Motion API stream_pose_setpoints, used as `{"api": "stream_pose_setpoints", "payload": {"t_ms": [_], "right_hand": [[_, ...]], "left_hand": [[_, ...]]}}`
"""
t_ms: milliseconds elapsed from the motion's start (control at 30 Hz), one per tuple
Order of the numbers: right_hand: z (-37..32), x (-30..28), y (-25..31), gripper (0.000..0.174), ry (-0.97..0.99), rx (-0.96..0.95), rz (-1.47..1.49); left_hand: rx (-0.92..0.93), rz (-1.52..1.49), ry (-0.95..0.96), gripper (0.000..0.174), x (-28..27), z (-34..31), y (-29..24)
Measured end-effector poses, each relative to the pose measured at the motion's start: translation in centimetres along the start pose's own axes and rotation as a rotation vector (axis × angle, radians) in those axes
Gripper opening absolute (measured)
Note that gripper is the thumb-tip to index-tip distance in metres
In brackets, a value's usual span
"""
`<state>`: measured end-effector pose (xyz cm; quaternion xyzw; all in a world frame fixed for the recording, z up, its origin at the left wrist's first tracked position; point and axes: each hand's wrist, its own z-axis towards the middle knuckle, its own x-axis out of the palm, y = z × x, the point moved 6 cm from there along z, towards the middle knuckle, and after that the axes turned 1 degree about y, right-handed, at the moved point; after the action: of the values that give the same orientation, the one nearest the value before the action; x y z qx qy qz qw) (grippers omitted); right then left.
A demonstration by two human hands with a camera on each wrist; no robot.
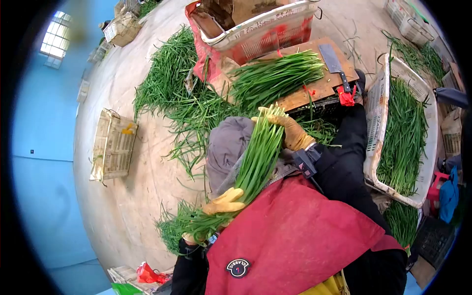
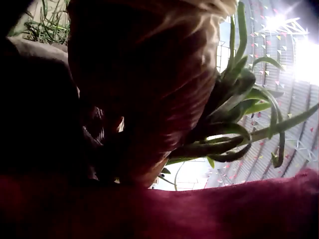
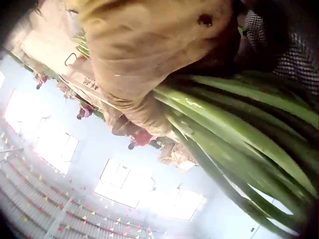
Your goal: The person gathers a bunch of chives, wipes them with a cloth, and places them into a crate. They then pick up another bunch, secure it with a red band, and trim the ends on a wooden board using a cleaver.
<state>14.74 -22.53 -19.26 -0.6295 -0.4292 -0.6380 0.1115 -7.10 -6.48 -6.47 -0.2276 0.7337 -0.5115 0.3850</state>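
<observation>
A long bundle of green stalks lies across the person's lap, pale ends toward the board. The gloved right hand grips it near those pale ends; in the right wrist view the glove curls round the stalks. Lower down, the gloved left hand holds the leafy end, its yellow fingers over the leaves. The left wrist view shows that glove dark and close, with leaves sticking out beyond it.
A cut pile of stalks and a cleaver lie on a wooden board. Loose greens cover the floor at upper left. A white crate of greens stands at right, another crate at left.
</observation>
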Motion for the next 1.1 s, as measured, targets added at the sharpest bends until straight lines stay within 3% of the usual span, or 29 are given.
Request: {"api": "stream_pose_setpoints", "payload": {"t_ms": [33,133,167,233,300,400,433,500,567,600,667,733,800,833,867,933,1000,1067,1100], "right_hand": [[0.1,0.3,0.1,0.063,0.029,0.026,-0.007],[-0.3,1.8,1.0,0.072,0.123,0.005,-0.056],[-0.4,2.2,1.4,0.074,0.132,-0.024,-0.074],[-0.4,2.9,1.9,0.075,0.184,-0.028,-0.04],[-0.9,4.1,2.6,0.07,0.188,-0.061,-0.013],[-2.2,6.8,3.5,0.064,0.255,-0.107,0.001],[-2.4,7.2,3.6,0.056,0.278,-0.129,0.024],[-3.4,9.5,3.7,0.052,0.359,-0.125,0.053],[-4.3,11.4,3.5,0.048,0.43,-0.136,0.069],[-4.8,11.8,3.4,0.05,0.5,-0.133,0.104],[-5.8,12.3,4.3,0.05,0.353,-0.131,-0.09],[-5.8,10.0,4.2,0.051,0.227,-0.11,-0.141],[-6.1,7.5,4.9,0.051,0.113,-0.125,-0.22],[-6.3,6.5,5.6,0.052,0.006,-0.146,-0.304],[-5.9,5.0,5.6,0.045,-0.031,-0.202,-0.235],[-5.7,1.3,7.8,0.038,-0.272,-0.541,-0.509],[-5.9,-3.8,12.4,0.033,-0.238,-0.56,-0.247],[-6.7,-5.9,13.5,0.038,-0.182,-0.486,-0.307],[-7.1,-6.4,13.4,0.04,-0.106,-0.347,-0.338]], "left_hand": [[-0.029,-0.017,-0.027,0.033,0.6,-1.5,2.1],[-0.426,-0.356,-0.083,0.041,0.5,-3.1,4.1],[-0.441,-0.678,-0.272,0.041,0.2,-4.8,3.2],[-0.404,-0.423,-0.397,0.041,-2.9,-6.3,1.0],[-0.494,-0.264,-0.641,0.039,-8.6,-10.3,3.3],[-0.352,-0.158,-0.854,0.037,-16.3,-9.6,0.8],[-0.265,-0.09,-0.807,0.043,-16.5,-6.5,-2.6],[-0.162,-0.15,-0.564,0.064,-16.2,-0.3,-3.2],[0.031,-0.463,-0.234,0.077,-11.6,6.8,-4.7],[-0.038,-0.572,-0.039,0.083,-8.8,10.0,-2.3],[-0.108,-0.875,0.168,0.073,-3.0,13.2,-2.0],[-0.151,-1.12,0.203,0.063,0.3,13.8,-4.2],[-0.403,-0.951,0.18,0.054,0.5,13.7,-3.3],[-0.4,-0.924,0.145,0.05,0.6,14.0,-2.5],[-0.395,-0.897,0.108,0.045,0.9,14.3,-1.4],[-0.388,-0.854,0.064,0.038,1.0,14.4,-0.9],[-0.397,-0.825,0.053,0.031,0.9,13.9,-1.5],[-0.394,-0.814,0.035,0.027,0.8,13.9,-1.2],[-0.403,-0.816,0.031,0.027,0.7,13.9,-1.1]]}}
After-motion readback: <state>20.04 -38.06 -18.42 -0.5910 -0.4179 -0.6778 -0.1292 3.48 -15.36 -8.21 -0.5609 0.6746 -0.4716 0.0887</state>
